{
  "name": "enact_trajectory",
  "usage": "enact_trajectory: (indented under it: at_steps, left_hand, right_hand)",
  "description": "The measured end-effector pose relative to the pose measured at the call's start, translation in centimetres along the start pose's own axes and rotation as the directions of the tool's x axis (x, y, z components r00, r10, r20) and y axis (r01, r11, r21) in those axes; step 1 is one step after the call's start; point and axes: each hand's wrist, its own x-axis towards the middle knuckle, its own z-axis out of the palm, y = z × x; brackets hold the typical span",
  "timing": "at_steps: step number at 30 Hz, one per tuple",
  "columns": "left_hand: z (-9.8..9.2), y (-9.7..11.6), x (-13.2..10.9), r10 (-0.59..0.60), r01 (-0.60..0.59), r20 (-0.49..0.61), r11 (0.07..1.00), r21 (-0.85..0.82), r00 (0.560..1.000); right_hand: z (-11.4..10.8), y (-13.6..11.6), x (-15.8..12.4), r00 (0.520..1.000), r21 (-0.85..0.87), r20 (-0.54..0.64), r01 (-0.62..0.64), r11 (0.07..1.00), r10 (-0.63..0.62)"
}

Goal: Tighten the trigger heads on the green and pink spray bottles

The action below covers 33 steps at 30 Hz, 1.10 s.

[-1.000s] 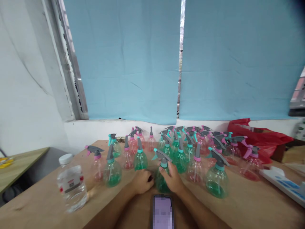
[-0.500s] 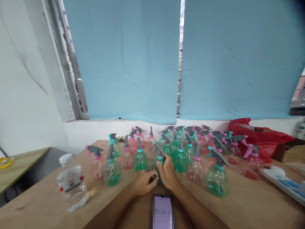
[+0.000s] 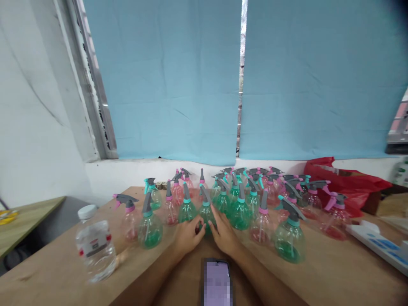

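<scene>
A spray bottle [image 3: 206, 212] with a green tint, a turquoise collar and a grey head stands upright between my two hands. My left hand [image 3: 188, 236] is at its lower left, fingers curled in and thumb bent toward them. Whether anything small sits inside those curled fingers is hidden. Along the bottle's right side lies my right hand [image 3: 225, 233], its fingers stretched out and apart from the thumb, close to or touching the bottle. Just left of it stands another green spray bottle [image 3: 187, 209], partly covered by my left hand. A phone [image 3: 217, 282] lies between my forearms.
Several green and pink spray bottles [image 3: 288, 242] crowd the wooden table [image 3: 140, 280]. A clear water bottle [image 3: 95, 246] stands at left. At right are a red plastic bag [image 3: 347, 187] and a white power strip [image 3: 379, 246]. Blue curtains [image 3: 172, 76] hang behind.
The spray bottle between my hands has moved left and slightly away from me, beside the green one. My right hand has loosened from around it and its fingers have straightened.
</scene>
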Motion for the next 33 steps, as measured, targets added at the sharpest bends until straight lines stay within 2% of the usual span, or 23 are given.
enact_trajectory:
  at_steps: [5,13,17,21,26,29,33]
  left_hand:
    - [0.1,0.2,0.1,-0.030,0.027,0.039,0.997,0.069,0.999]
    - [0.2,-0.3,0.2,0.018,-0.022,0.107,0.999,0.031,0.994]
    - [0.5,-0.4,0.2,-0.011,0.002,0.149,0.998,0.062,0.989]
    - [0.5,-0.4,0.2,-0.039,0.025,0.174,0.996,0.080,0.984]
    - [0.1,-0.1,0.2,-0.044,0.036,0.150,0.998,0.056,0.988]
    - [0.1,-0.2,0.2,-0.035,0.030,0.145,0.999,0.040,0.989]
    - [0.5,-0.5,0.1,-0.063,0.059,0.149,0.998,0.033,0.987]
  right_hand:
    - [0.0,0.3,-0.2,0.999,0.044,-0.019,-0.039,0.998,0.039]
    - [-1.1,-0.2,0.2,0.998,0.130,0.016,-0.055,0.990,0.053]
    - [-1.0,0.1,0.4,0.998,0.121,0.006,-0.061,0.991,0.060]
    - [-1.1,0.2,0.6,0.994,0.107,-0.081,-0.068,0.992,0.077]
    - [-2.4,-0.9,1.6,0.979,0.132,-0.201,0.019,0.991,0.008]
    - [-3.2,-1.5,3.6,0.954,0.126,-0.298,0.007,0.992,0.031]
    - [-3.7,-1.1,8.1,0.885,0.104,-0.445,-0.099,0.990,0.135]
